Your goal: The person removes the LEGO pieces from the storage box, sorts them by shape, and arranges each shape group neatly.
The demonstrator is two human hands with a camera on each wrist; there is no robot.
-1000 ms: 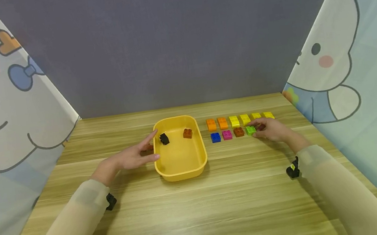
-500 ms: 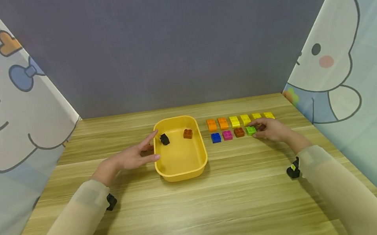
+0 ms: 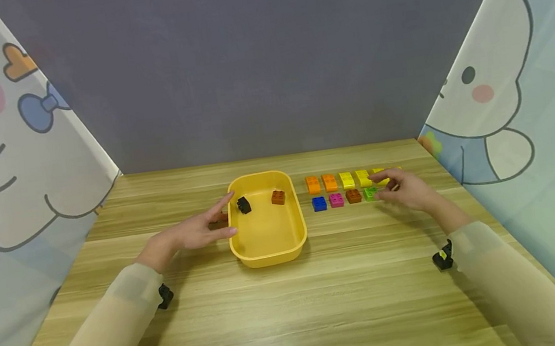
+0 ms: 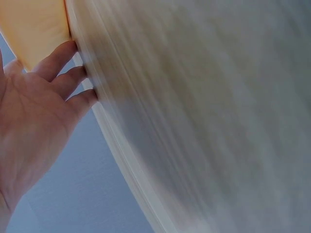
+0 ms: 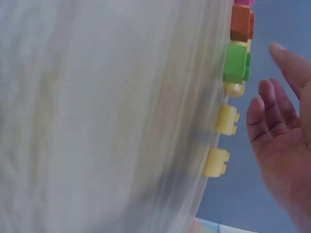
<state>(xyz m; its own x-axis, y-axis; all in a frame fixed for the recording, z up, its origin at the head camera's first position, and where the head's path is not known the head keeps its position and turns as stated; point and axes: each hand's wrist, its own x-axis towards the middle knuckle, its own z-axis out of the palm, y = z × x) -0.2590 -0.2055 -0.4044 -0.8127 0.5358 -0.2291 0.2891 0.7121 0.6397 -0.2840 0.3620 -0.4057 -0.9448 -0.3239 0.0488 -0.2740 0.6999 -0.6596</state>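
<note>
My left hand (image 3: 195,230) lies against the left wall of a yellow plastic tray (image 3: 267,240), thumb and fingers spread; its palm shows in the left wrist view. Inside the tray are a black toy brick (image 3: 244,205) and a brown toy brick (image 3: 278,197). Over the right end of the brick rows hovers my right hand (image 3: 410,189), fingers loosely bent and nothing between them. Closest to it is a green brick (image 3: 370,193), partly covered by the fingertips in the head view. The right wrist view shows a gap between the hand and this green brick (image 5: 235,63).
Left of the green brick, the front row has brown (image 3: 353,196), pink (image 3: 336,200) and blue (image 3: 319,204) bricks. Behind it stand orange bricks (image 3: 313,184) and several yellow ones (image 3: 346,180). A grey panel (image 3: 258,64) closes the table's back; printed cloths flank both sides.
My right hand has let go of the green brick and risen off it, its fingers spreading a little. The green brick stays in its row. My left hand keeps its place at the tray.
</note>
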